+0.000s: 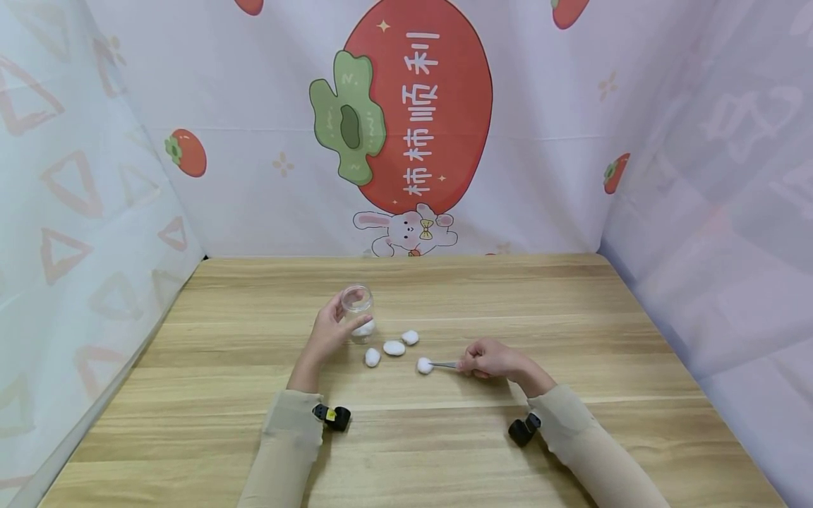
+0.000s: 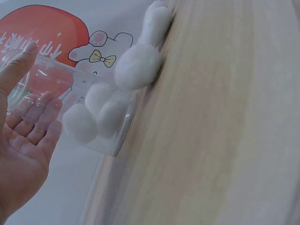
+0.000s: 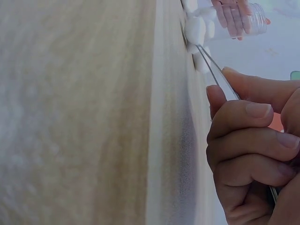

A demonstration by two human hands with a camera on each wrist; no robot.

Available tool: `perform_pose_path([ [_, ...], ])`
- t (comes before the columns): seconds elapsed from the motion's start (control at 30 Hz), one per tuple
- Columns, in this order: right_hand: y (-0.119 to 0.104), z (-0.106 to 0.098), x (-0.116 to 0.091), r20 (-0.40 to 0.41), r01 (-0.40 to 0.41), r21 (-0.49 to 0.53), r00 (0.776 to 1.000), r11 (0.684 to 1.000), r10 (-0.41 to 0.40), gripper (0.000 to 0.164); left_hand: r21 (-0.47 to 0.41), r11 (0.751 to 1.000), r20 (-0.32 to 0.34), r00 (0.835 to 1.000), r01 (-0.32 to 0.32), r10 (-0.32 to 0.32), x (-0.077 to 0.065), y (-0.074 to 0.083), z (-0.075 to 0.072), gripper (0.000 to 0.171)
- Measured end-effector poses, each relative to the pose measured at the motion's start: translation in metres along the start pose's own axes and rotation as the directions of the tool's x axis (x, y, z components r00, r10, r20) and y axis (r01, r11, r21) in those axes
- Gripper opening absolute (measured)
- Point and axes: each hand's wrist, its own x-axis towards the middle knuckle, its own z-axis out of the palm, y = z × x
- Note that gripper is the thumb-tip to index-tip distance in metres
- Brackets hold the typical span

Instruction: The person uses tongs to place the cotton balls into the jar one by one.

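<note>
Head view: The left hand [image 1: 327, 331] has its thumb and fingers around a clear jar [image 1: 365, 310], which stands upright or nearly so, mouth upward, over the wood-grain table [image 1: 546, 303]. The right hand [image 1: 492, 358] pinches a pair of tweezers [image 1: 444, 365], pointed toward the jar side. Their tips meet a white cotton ball [image 1: 423, 366]; whether they are clamped on it or only touch it cannot be told. Three loose cotton balls [image 1: 394, 348] lie on the table between that ball and the jar. Both sleeves [image 1: 295, 430] are beige, each with a black wrist camera [image 1: 524, 429]. A white cloth backdrop [image 1: 254, 85] with a large red fruit print stands behind.

Left wrist view: The thumb lies along the near side of the jar by its mouth, and the fingers show through the clear wall from the far side. Three balls inside the jar [image 2: 80, 123] are gathered at its base. More cotton balls sit just beyond.

Right wrist view: Thumb and forefinger are closed on the tweezers, the remaining fingers curled below. The two tweezer arms converge at the tips, next to clustered cotton; the exact contact is unclear.
</note>
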Motion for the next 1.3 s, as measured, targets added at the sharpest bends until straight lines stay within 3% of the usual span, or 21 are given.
perform_pose_path([
  [0.47,-0.007,-0.001,0.0,-0.034,-0.014,-0.002,0.999,1.0,0.014,0.032,-0.006,1.0,-0.006,1.0,0.006,-0.006,0.0,0.0,0.001,0.071],
  [0.7,-0.012,-0.003,0.0,-0.057,0.049,0.043,0.997,0.998,-0.047,0.033,-0.015,1.0,-0.01,1.0,0.023,-0.024,0.001,-0.001,0.001,0.07],
  [0.83,-0.013,-0.003,0.0,-0.077,0.039,0.069,0.996,0.997,-0.034,0.031,-0.009,1.0,-0.006,1.0,0.015,-0.015,0.001,-0.001,0.0,0.071],
  [1.1,-0.02,-0.003,0.0,-0.094,0.053,0.097,0.995,0.994,-0.044,0.029,-0.014,1.0,-0.018,1.0,0.004,-0.004,0.015,-0.029,0.001,0.075],
  [1.3,-0.025,-0.004,-0.001,-0.085,0.075,0.126,0.994,0.989,-0.064,0.027,-0.01,1.0,-0.029,0.999,-0.03,0.029,0.015,-0.034,0.001,0.072],
])
